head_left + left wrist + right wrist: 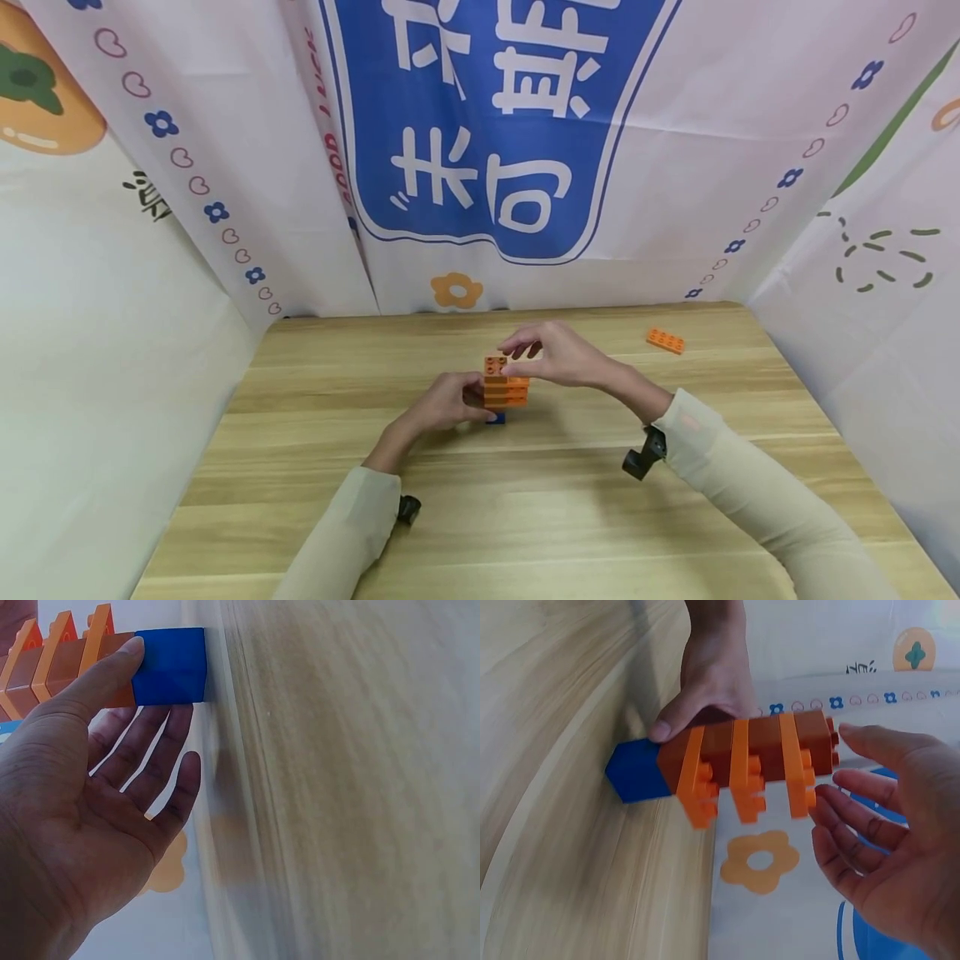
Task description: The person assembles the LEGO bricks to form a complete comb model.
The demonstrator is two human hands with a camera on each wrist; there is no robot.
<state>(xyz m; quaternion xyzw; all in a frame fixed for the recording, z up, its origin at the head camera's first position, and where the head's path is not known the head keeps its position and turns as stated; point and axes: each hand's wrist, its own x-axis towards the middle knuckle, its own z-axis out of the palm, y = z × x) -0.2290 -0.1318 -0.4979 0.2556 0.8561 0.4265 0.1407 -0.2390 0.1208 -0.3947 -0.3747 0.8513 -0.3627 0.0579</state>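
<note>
A tower of toy building bricks (507,392) stands upright on the wooden table. Its base is a blue brick (636,771), and above it brown bricks alternate with thin orange plates (744,772) that jut out to one side. Low on the tower, my left hand (444,402) holds it, thumb across the blue brick and the brown one above, fingers behind. By the studded top brick (810,742) is my right hand (562,354), its fingers loosely bent and spread, gripping nothing. Whether its thumb tip touches the top studs, I cannot tell.
A loose orange studded plate (665,340) lies toward the back right of the wooden table (570,517). Behind the table and at both sides hang printed cloth sheets (645,242). A small dark camera (645,454) is strapped to the right wrist.
</note>
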